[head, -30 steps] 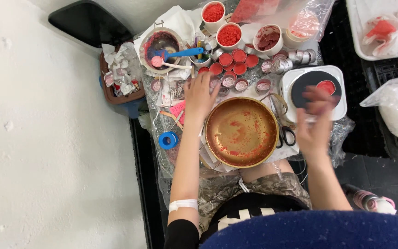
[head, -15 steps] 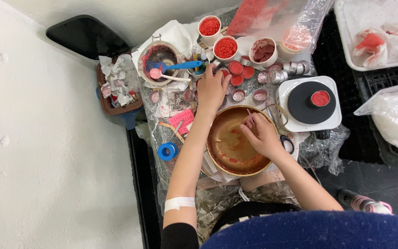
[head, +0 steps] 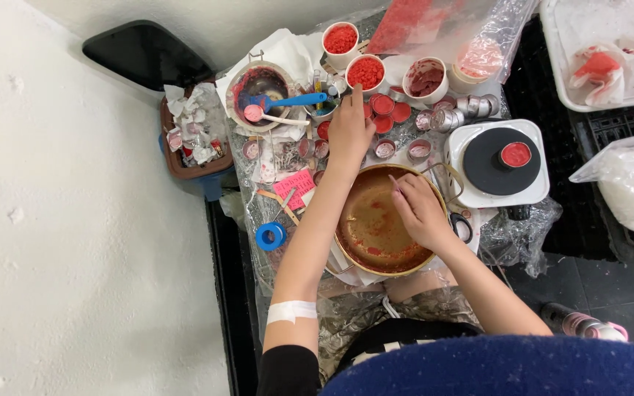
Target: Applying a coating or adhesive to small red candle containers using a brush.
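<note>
Resting right hand [head: 420,213] in stained round pan [head: 365,220], cups of red granules [head: 365,72] behind.

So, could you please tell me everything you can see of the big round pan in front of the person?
The round pan is shallow and brownish, metal by its look, with a paler gold rim. It sits upright at the table's near edge. Red smears and crumbs streak its bottom. The right hand rests over its right rim, and the left forearm crosses its left edge.
</note>
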